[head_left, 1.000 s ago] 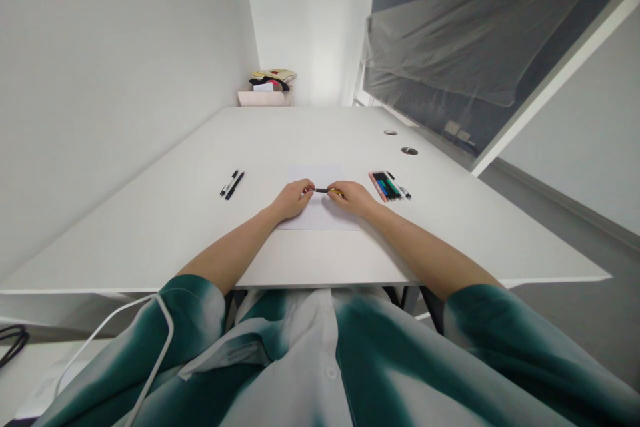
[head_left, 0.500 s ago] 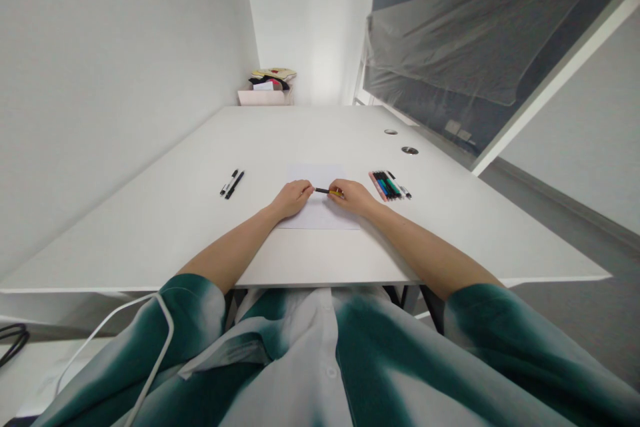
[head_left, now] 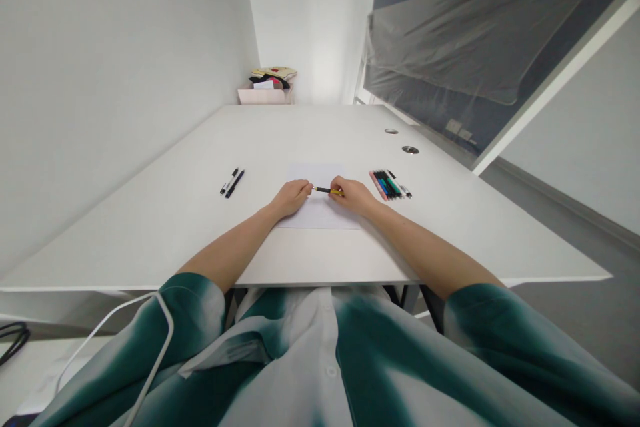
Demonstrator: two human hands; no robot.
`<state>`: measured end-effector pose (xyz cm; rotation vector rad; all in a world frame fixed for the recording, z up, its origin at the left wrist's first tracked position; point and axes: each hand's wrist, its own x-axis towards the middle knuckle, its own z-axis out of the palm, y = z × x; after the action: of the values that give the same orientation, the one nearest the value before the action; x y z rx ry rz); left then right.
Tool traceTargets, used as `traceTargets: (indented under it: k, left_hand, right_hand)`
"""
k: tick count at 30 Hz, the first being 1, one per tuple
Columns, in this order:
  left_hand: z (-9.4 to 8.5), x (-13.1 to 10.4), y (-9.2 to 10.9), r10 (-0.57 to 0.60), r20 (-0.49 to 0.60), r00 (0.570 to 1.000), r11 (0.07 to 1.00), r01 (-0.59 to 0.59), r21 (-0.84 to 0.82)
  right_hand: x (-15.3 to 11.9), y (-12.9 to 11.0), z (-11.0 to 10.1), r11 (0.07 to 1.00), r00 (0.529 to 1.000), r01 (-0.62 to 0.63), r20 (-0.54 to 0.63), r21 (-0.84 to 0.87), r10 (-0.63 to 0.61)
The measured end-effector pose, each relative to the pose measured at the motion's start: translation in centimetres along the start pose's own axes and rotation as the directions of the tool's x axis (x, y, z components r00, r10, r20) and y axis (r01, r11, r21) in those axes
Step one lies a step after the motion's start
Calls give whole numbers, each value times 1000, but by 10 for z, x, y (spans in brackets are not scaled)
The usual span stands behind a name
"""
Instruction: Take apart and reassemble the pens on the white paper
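Over the white sheet of paper point(head_left: 320, 216) on the table point(head_left: 300, 257), the right hand point(head_left: 353, 195) pinches the yellow end of a black and yellow pen point(head_left: 323, 190), its pale tip pointing at the left hand point(head_left: 293, 197), whose fingers are curled together; whether they pinch the tip or only sit beside it, I cannot tell. Two pens point(head_left: 235, 184) lie left of the paper, marks on the paler one too small to read, and a row of pens point(head_left: 386, 185), pink, blue and green among them, lies to the right.

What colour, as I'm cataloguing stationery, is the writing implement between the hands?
The writing implement is black and yellow; head view shows it.
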<state>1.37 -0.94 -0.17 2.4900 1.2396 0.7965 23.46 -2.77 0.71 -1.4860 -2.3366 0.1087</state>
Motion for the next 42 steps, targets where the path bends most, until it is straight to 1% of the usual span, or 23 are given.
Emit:
traceTargets:
  k: [3, 5, 7, 10, 14, 17, 21, 25, 26, 28, 30, 33, 36, 38, 42]
  left_hand:
    - [-1, -1, 0, -27, -10, 1000, 999, 26, -28]
    - [-1, 0, 0, -53, -37, 998, 997, 51, -66]
    - [0, 1, -2, -83, -65, 994, 992, 76, -104]
    - [1, 3, -6, -118, -73, 990, 985, 107, -135]
    - [3, 4, -11, -127, -68, 990, 985, 117, -127]
    - [2, 3, -13, -104, -58, 993, 992, 99, -82]
    - [-4, 3, -12, -24, 4, 1000, 997, 24, 74]
    - [-18, 4, -8, 35, 91, 995, 970, -56, 238]
    - [-22, 4, -7, 49, 131, 990, 960, -83, 269]
    - [-29, 3, -5, 50, 206, 977, 944, -113, 310]
    - [-33, 2, -2, 43, 249, 968, 937, -126, 327]
    - [-31, 1, 2, 47, 268, 962, 944, -130, 304]
    - [-23, 0, 7, 65, 257, 964, 954, -136, 268]
    - [-18, 0, 10, 69, 253, 965, 952, -140, 271]
    - [-15, -1, 12, 17, 276, 961, 943, -107, 314]
  right_hand:
    - [0, 0, -1, 1000, 1000, 0, 0, -8, 0]
    - [-1, 0, -2, 1000, 1000, -3, -3, -12, 3]
    - [-1, -1, -3, 1000, 1000, -7, -5, -14, 7]
    - [-2, -1, -3, 1000, 1000, -17, 6, -11, 17]
    - [-2, -1, -4, 999, 999, -29, 18, -14, 29]
    - [-2, 1, -4, 999, 999, -33, 13, -29, 34]
    - [-2, 2, -6, 998, 998, -56, 10, -38, 56]
    - [-3, 1, -10, 998, 998, -58, 20, -31, 59]
    - [-3, 1, -11, 998, 998, -58, 22, -29, 59]
    - [-3, 1, -11, 998, 998, -61, 20, -25, 61]
    - [-2, 3, -10, 998, 998, -59, 12, -19, 59]
    - [-2, 4, -8, 998, 998, -58, 1, -19, 58]
    - [-2, 4, -8, 998, 998, -58, -4, -25, 58]
    - [-2, 3, -8, 998, 998, -57, -3, -26, 57]
    - [-3, 1, -10, 998, 998, -56, 11, -26, 56]
